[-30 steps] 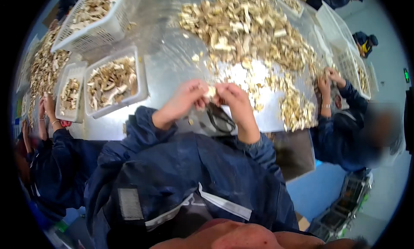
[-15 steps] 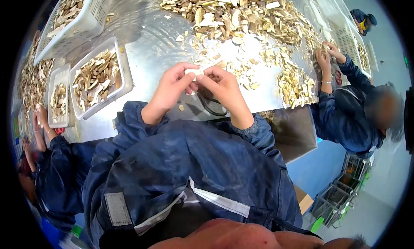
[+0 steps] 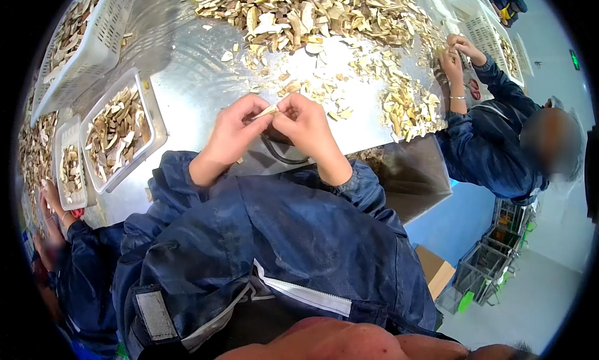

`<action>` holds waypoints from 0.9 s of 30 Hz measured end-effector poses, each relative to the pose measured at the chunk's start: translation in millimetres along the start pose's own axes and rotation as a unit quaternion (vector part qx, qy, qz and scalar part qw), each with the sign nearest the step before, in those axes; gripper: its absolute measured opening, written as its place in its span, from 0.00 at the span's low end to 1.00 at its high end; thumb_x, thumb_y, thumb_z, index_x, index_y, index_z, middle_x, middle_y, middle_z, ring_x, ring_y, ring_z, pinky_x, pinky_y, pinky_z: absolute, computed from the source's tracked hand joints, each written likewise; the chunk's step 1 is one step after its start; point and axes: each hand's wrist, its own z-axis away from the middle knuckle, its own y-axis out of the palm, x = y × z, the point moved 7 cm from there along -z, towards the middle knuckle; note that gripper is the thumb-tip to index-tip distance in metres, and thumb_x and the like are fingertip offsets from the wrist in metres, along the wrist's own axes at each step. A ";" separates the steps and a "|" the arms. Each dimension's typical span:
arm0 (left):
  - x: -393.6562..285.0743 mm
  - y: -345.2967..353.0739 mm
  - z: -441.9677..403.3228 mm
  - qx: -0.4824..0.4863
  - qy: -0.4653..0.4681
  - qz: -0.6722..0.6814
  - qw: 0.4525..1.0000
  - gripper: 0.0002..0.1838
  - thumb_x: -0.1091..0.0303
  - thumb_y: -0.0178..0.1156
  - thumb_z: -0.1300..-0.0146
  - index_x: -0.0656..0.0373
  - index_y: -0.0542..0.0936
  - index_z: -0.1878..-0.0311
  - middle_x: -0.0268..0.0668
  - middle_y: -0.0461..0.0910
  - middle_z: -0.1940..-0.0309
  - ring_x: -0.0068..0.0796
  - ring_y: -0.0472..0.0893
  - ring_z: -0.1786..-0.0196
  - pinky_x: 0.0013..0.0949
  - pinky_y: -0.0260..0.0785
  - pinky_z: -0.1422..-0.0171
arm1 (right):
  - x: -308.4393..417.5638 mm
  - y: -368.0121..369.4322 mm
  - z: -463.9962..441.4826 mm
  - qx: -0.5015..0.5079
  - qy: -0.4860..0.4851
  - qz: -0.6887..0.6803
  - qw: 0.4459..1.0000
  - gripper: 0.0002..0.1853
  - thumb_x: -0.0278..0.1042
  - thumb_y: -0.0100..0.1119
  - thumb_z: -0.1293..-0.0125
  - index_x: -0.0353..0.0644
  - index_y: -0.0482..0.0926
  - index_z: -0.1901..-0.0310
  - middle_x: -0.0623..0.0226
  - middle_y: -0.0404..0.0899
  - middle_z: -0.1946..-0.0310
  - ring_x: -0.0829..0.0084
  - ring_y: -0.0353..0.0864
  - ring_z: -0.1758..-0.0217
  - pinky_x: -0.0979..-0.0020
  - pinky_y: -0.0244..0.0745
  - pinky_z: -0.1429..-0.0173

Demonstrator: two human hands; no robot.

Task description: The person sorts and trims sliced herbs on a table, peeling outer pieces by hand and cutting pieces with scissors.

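A pale dried mushroom slice (image 3: pixel 267 111) is pinched between the fingertips of both my hands, just above the near edge of the metal table. My left hand (image 3: pixel 232 132) is closed on one end of it, and my right hand (image 3: pixel 310 132) grips the other end from the right. The fingers partly cover the slice. Below my hands a dark curved loop (image 3: pixel 281 157) shows at the table edge. Beyond them small pale pieces (image 3: pixel 318 88) lie scattered, with a large heap of brown and cream mushroom slices (image 3: pixel 312 17) behind.
A white tub (image 3: pixel 148 104) of slices stands left, beside a smaller tray (image 3: pixel 78 201) and a tall perforated crate (image 3: pixel 103 60). Co-workers' hands are at the right (image 3: pixel 455 57) and far left. A metal bin (image 3: pixel 418 173) sits below the table's edge at right.
The slice between my fingers now appears thinner and edge-on. My fingertips have shifted around it, while the whole view has swung so that most things sit further left.
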 end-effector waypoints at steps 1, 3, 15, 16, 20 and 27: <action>0.7 1.9 -1.9 0.015 0.001 0.011 1.000 0.06 0.74 0.62 0.30 0.64 0.78 0.54 0.30 0.81 0.64 0.15 0.77 0.62 0.23 0.72 0.55 | -4.0 -1.0 -0.8 0.006 0.009 -0.028 1.000 0.07 0.29 0.66 0.39 0.36 0.78 0.68 0.74 0.77 0.76 0.84 0.70 0.74 0.76 0.66 0.71; 4.0 4.7 -5.1 0.044 0.001 0.033 0.998 0.06 0.73 0.61 0.30 0.63 0.78 0.53 0.30 0.81 0.64 0.16 0.78 0.62 0.23 0.72 0.56 | -12.1 -3.6 -1.4 0.014 0.014 -0.084 0.996 0.06 0.28 0.65 0.38 0.36 0.78 0.68 0.73 0.78 0.76 0.84 0.71 0.73 0.77 0.66 0.70; 27.4 -27.2 -17.1 0.040 -0.103 0.344 0.932 0.12 0.67 0.56 0.28 0.57 0.74 0.45 0.36 0.81 0.62 0.23 0.78 0.67 0.27 0.70 0.63 | 3.8 -64.1 -15.1 -0.143 -0.107 0.336 0.925 0.11 0.35 0.68 0.40 0.41 0.87 0.58 0.56 0.81 0.67 0.56 0.81 0.67 0.64 0.75 0.61; 28.4 -29.0 -17.6 0.039 -0.100 0.369 0.923 0.12 0.67 0.55 0.28 0.57 0.74 0.45 0.37 0.81 0.62 0.24 0.78 0.67 0.27 0.69 0.64 | 9.9 -57.7 -20.1 -0.138 -0.125 0.328 0.926 0.11 0.36 0.68 0.41 0.42 0.87 0.58 0.56 0.81 0.67 0.57 0.82 0.65 0.64 0.75 0.61; 29.8 -36.3 -18.0 0.051 -0.061 0.396 0.915 0.10 0.65 0.53 0.28 0.56 0.73 0.48 0.38 0.79 0.60 0.26 0.76 0.69 0.27 0.66 0.66 | 25.9 -32.3 -34.3 -0.126 -0.209 0.439 0.865 0.09 0.33 0.69 0.44 0.41 0.85 0.62 0.58 0.76 0.67 0.56 0.79 0.63 0.61 0.75 0.59; 34.5 -36.1 -17.9 0.038 -0.069 0.390 0.918 0.09 0.61 0.54 0.27 0.54 0.72 0.51 0.37 0.76 0.60 0.25 0.74 0.70 0.23 0.63 0.71 | 10.1 -31.9 -36.7 -0.075 -0.135 0.345 0.926 0.09 0.25 0.68 0.45 0.40 0.79 0.63 0.58 0.76 0.65 0.57 0.79 0.62 0.63 0.75 0.57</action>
